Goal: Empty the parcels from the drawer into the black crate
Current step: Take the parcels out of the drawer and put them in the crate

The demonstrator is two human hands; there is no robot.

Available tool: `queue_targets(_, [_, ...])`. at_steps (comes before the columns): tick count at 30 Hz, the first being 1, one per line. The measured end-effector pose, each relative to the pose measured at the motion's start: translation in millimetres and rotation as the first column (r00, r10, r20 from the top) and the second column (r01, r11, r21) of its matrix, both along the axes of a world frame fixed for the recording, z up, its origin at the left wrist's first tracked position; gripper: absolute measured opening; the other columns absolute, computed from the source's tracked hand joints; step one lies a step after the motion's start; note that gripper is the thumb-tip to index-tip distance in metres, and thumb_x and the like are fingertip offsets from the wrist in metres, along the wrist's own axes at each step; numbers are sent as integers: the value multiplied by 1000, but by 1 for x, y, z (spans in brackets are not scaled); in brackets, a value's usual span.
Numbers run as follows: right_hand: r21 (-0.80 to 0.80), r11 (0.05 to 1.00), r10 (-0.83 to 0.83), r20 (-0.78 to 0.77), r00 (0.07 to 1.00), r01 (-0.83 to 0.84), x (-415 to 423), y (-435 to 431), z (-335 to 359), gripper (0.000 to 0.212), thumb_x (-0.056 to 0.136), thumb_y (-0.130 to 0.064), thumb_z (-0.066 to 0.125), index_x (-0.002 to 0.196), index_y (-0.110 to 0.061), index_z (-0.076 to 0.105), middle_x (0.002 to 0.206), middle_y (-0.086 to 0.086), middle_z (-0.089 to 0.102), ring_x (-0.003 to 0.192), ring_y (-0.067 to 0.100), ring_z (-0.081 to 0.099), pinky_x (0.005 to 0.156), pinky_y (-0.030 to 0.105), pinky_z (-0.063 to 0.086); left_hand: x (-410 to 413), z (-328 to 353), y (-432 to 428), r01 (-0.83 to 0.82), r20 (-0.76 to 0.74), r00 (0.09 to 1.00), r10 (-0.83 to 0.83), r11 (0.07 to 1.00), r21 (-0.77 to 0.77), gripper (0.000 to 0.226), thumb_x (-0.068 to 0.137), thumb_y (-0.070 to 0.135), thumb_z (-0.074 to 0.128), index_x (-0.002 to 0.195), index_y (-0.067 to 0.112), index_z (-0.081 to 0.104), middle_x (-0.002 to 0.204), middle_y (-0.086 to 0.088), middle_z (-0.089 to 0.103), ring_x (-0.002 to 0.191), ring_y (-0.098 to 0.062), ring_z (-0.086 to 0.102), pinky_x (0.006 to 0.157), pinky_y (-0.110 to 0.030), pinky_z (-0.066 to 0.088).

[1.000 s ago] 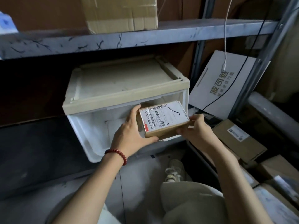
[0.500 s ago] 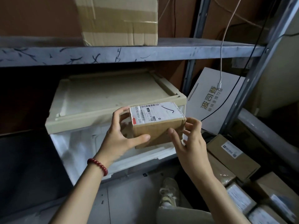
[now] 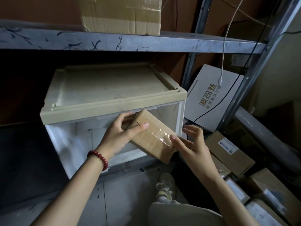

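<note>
Head view. A small cardboard parcel (image 3: 151, 136), tilted with its clear-taped face toward the camera, is held in front of the open mouth of a translucent white drawer (image 3: 73, 144), above the drawer's front edge and not resting on anything. The left hand (image 3: 120, 136), with a red bead bracelet (image 3: 99, 158) at the wrist, grips the parcel's upper left end: the thumb lies across the taped face and the fingers curl round behind. The right hand (image 3: 193, 147) is mostly open at the parcel's lower right corner; its thumb tip touches the taped face, while the fingers are spread and loosely extended just beside the parcel. The drawer belongs to a beige-topped plastic unit (image 3: 105, 88) standing under a grey metal shelf (image 3: 130, 43) that carries a large carton (image 3: 120, 13). To the right, a white printed box (image 3: 210, 98) leans against the wall behind a hanging white cable (image 3: 224, 54), with labelled parcels (image 3: 228, 149) stacked below. A shoe (image 3: 166, 185) shows on the floor.
</note>
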State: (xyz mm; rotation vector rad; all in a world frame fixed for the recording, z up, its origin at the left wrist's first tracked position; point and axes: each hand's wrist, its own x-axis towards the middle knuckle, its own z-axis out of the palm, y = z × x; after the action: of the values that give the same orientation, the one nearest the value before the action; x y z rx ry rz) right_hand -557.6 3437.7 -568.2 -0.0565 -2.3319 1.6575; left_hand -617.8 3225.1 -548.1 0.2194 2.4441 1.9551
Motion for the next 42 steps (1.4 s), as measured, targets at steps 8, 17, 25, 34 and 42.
queue_targets(8, [332,935,134,8,991,-129,-1,0,6,102,53,-53,87,137,-38,31,133,-19,39,120,-2,42,92,17,40,0,-3,-1,-48,59,997,47,999,3,58,61,70,61,111,41,54,110,14,61,98,-6,58,81,-38,57])
queue_targets(17, [127,992,18,-113,993,-4,-1,4,4,36,86,-38,66,118,-34,50,121,-13,55,106,-5,55,75,9,48,2,-7,0,103,-86,989,-121,977,-186,79,53,84,58,124,59,34,113,32,54,113,-5,53,86,-27,43])
queue_targets(25, [87,976,-198,-47,979,202,1,9,5,24,89,-58,47,101,-38,46,90,-18,61,78,-7,60,60,9,41,2,-10,1,175,-167,963,-211,962,-208,80,57,67,77,126,52,39,125,26,52,117,5,50,93,-19,43])
queue_targets(34, [39,998,-39,21,999,38,6,3,10,79,68,-77,56,135,-42,30,108,-27,51,85,-15,61,78,19,52,1,-9,4,90,-165,979,-117,983,-161,58,62,66,69,114,45,51,109,23,61,103,4,57,87,-22,43])
queue_targets(42, [130,990,52,71,996,-61,6,5,10,102,61,-70,73,143,-47,18,121,-26,48,85,3,68,72,20,53,-1,-8,7,-53,-153,988,32,990,-133,62,65,70,62,114,35,48,111,17,58,106,-7,56,91,-35,49])
